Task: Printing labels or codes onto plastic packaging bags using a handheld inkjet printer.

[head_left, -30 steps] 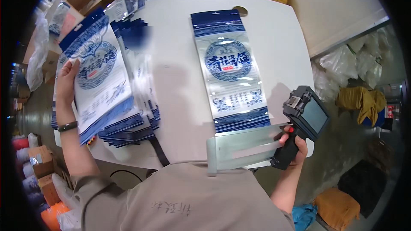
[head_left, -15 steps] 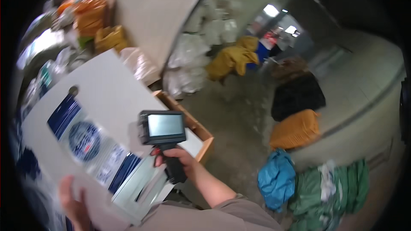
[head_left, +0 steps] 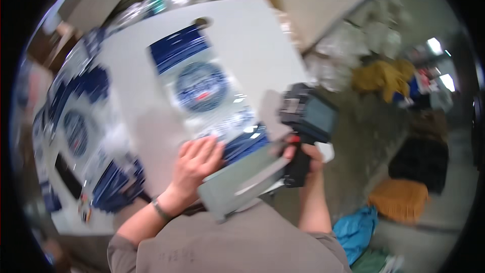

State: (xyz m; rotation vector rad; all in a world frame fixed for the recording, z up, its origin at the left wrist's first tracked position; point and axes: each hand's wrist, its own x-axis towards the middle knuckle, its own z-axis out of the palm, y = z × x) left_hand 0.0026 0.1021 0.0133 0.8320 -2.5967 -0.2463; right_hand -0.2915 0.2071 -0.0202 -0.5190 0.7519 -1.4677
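Note:
A clear plastic bag printed in blue (head_left: 204, 88) lies flat on the white table (head_left: 242, 25). My left hand (head_left: 196, 166) rests with its fingers stretched out on the bag's near end. My right hand (head_left: 315, 159) is wrapped round the pistol grip of a black handheld device with a screen, which looks like a handheld inkjet printer (head_left: 308, 114). Its red trigger sits by my forefinger. The printer is held over the table's right edge, beside the bag. A pale grey-green plate (head_left: 237, 177) lies across the near table edge, against the bag's lower end.
More blue-printed bags (head_left: 76, 126) are heaped on the left, with a dark flat object (head_left: 68, 174) among them. Cardboard boxes (head_left: 63, 45) stand at the far left. Along the right floor lie an orange bundle (head_left: 399, 199), a black bundle (head_left: 419, 164) and a blue sack (head_left: 356, 230).
The view has swung left, showing the heaped bags. My left hand has come from the table's left side onto the bag. The printer has turned, so its screen faces more to the right.

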